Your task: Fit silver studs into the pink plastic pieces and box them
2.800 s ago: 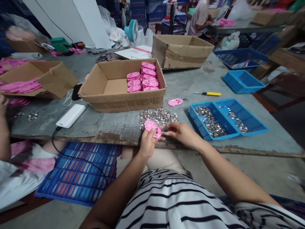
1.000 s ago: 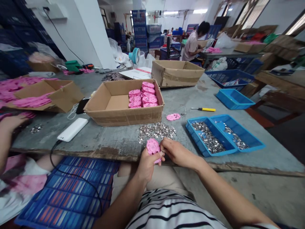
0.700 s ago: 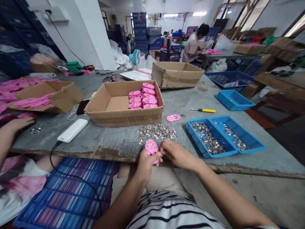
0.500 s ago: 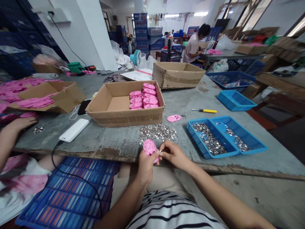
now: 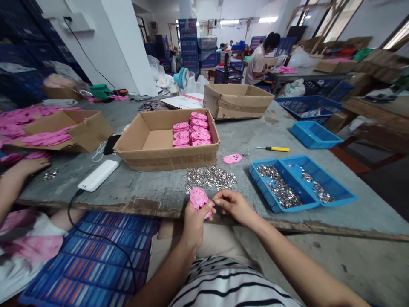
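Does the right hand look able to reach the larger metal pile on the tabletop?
Probably yes: the metal pile lies uncovered just beyond the right hand, with nothing visibly blocking the way.

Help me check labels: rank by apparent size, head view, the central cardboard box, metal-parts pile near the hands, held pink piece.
1. Central cardboard box
2. Metal-parts pile
3. Held pink piece, partly covered by the left hand
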The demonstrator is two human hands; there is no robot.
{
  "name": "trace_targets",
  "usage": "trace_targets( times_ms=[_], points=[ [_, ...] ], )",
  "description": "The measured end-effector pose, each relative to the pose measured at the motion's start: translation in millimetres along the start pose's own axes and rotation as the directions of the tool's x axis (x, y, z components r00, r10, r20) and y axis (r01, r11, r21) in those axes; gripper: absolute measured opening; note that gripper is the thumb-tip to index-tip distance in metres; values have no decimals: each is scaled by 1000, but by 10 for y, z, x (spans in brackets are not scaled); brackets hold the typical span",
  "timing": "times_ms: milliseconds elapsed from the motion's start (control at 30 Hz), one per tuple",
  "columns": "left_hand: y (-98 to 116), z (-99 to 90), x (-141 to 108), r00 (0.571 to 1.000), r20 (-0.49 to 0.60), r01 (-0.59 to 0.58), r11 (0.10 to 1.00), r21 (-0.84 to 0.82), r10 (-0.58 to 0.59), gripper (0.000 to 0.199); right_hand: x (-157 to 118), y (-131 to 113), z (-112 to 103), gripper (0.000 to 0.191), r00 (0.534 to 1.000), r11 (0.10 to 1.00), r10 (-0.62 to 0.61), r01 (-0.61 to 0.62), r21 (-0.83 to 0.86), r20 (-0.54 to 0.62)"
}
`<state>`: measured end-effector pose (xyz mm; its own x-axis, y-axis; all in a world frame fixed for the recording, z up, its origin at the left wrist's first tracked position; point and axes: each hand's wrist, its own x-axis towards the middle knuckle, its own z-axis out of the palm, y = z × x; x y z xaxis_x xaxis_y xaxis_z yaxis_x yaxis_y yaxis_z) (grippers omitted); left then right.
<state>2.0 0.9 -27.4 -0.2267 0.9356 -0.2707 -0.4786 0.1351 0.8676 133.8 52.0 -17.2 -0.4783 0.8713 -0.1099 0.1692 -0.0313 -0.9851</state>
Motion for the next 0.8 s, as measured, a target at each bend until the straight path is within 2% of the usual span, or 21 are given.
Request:
trace_targets(
  times_ms=[233,433,533,667,800],
  points=[
    [-8,-9,-3,998,8,58,998,29,-58,37,7,86,-23,35,999,998,41,-40,-45,32],
    [-5,-43,17,993,77,77,988,130,-87,28,-18,12,-77,34,996,985,20,-6,-171,82],
    [-11,-44,28,999,38,31,984,176,-38,20,-20,-15,-40,42,996,989,54,-45,-140,65],
    [-21,-26,44,998,-44,-45,988,145,52,15,-8,17,56,52,988,989,151,-150,-6,28],
    [-30,-7,49,993,-92,-56,989,138,69,14,-9,41,123,50,991,991,130,-129,35,-39]
  ],
)
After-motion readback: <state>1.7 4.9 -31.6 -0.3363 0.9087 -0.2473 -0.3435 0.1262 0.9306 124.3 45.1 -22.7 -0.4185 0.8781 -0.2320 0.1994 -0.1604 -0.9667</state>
